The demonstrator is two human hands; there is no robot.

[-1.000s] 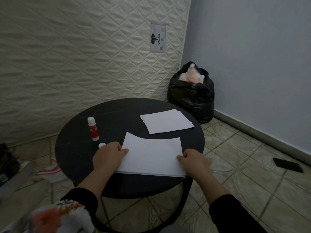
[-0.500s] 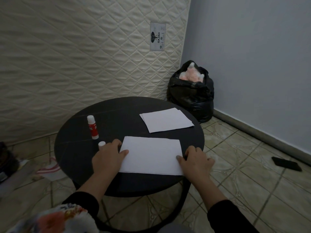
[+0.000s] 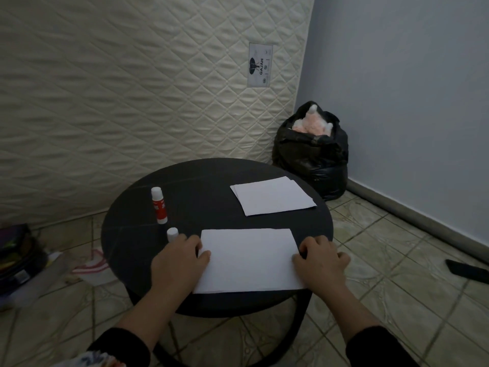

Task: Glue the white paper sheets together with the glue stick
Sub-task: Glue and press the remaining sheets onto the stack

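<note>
White paper sheets (image 3: 248,260); red-white glue stick (image 3: 159,206); black table (image 3: 201,186); cream quilted mattress (image 3: 132,88).

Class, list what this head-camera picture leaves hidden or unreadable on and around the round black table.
- Head view: the white paper sheets at the near edge, how many and whether glued; the top sheet covers the rest.
- Fingertips of the left hand and right hand, curled out of view at the sheets' side edges.
- Red-and-white glue stick label: too small.

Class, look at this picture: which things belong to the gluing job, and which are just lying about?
Part of the job:
- near paper, held by left hand and right hand
- far paper stack
- glue stick, upright
- its white cap

Just lying about:
- black bag in the corner
- dark flat object on the floor
- striped cloth on the floor
</note>
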